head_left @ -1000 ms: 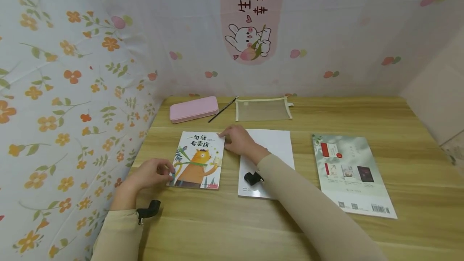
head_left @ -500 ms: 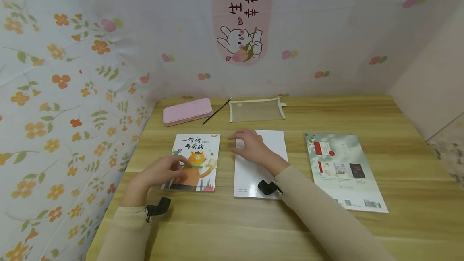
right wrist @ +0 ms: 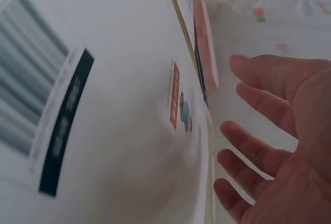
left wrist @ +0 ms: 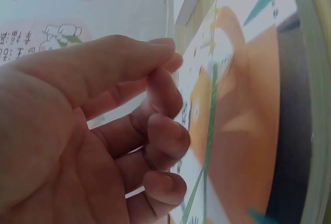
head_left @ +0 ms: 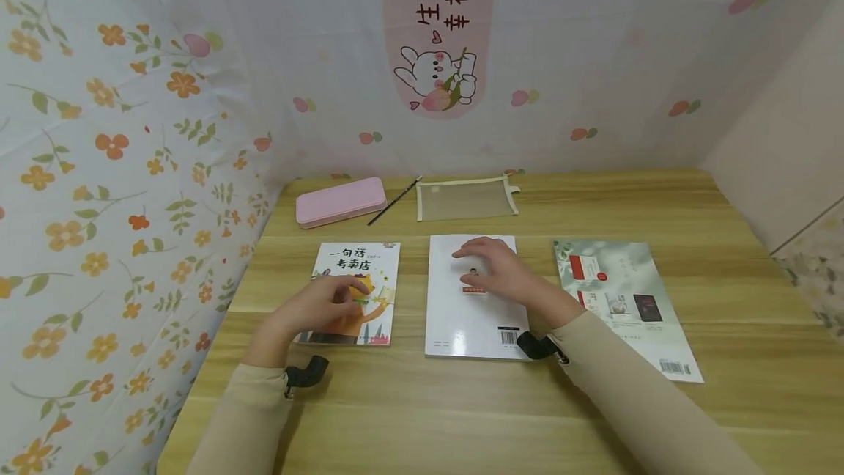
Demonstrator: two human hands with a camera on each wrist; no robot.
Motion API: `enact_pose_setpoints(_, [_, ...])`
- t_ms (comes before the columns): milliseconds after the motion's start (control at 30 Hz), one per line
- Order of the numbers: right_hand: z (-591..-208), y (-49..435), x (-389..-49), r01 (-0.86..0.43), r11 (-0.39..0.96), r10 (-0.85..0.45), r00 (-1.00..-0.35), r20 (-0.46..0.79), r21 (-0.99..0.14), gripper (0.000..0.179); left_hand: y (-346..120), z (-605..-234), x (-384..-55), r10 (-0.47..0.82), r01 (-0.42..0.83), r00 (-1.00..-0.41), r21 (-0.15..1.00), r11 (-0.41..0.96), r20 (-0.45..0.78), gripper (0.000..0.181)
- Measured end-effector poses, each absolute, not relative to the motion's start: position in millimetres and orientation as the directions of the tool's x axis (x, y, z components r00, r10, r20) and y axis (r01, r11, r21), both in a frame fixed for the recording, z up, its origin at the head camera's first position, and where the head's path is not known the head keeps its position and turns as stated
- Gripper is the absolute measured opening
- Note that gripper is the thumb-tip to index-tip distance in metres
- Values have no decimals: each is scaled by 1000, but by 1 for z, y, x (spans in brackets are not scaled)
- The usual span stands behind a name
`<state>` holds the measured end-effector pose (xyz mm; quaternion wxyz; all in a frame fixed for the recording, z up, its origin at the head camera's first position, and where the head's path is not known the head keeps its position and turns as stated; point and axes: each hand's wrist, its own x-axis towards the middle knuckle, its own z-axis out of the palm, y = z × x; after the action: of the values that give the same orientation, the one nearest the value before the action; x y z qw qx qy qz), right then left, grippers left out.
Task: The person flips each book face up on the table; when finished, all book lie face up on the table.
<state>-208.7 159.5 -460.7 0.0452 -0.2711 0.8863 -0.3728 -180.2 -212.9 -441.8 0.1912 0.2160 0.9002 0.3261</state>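
Head view: at left of centre, we see the left hand [head_left: 321, 305] loosely bent, holding nothing, over the picture book [head_left: 369, 264]; at centre, the right hand [head_left: 506, 275], fingers parted and likewise empty, hangs above the white book [head_left: 458, 321], barcode [head_left: 509, 336] showing.

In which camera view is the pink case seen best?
The head view: there the pink case shows its whole lid, unobstructed by either hand. The right wrist view shows it only as a narrow, slanted strip past the white book; the left wrist view does not show it.
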Motion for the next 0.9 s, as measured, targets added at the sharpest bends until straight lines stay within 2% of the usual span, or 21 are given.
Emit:
enact_pose_setpoints(300, [-464, 185, -200, -440, 580, -546, -835, 74, -685, 47, -180, -450, -174, 635, 357, -753, 704, 614, -171, 31])
enact_pose_setpoints(433, [-465, 193, -200, -421, 599, -515, -854, 75, -681, 47, -166, -452, -171, 643, 400, -756, 688, 605, -126, 33])
enact_pose_setpoints(700, [-467, 208, -204, -389, 647, -466, -883, 64, -656, 44, -147, -450, -163, 646, 407, -755, 693, 595, -112, 39])
enact_pose_setpoints(900, [-470, 222, -205, -388, 696, -431, -899, 81, -604, 36, -132, -455, -157, 651, 451, -749, 625, 637, -124, 49])
